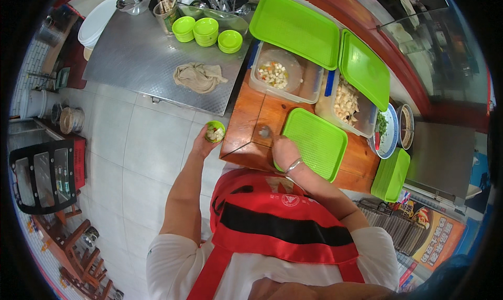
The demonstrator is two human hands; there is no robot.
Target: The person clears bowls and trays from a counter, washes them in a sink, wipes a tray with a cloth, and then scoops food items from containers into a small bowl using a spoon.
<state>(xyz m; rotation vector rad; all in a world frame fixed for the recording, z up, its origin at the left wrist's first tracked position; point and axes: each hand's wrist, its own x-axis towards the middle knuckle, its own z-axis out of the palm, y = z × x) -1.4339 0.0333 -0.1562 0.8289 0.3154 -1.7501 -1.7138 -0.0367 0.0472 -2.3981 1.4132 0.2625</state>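
My left hand [202,142] grips a small green bowl [215,131] out past the wooden counter's corner. White diced pieces with a few red and green bits lie in the bowl. My right hand [288,152] is closed around the handle of a spoon [264,132], whose metal head looks blurred above the wood. Beneath and beside that hand is a green tray [316,142]. Farther back, a clear plastic container [310,89] holds a round clear tub [294,62] of similar white diced pieces [274,75].
A second clear container [367,123] holds pale chopped pieces, with green trays [294,28] propped behind. Stacked green bowls [206,30] and a crumpled cloth [199,77] occupy the steel table [133,60]. At right sit a bowl with chopped greens [387,134] and stacked trays [391,176].
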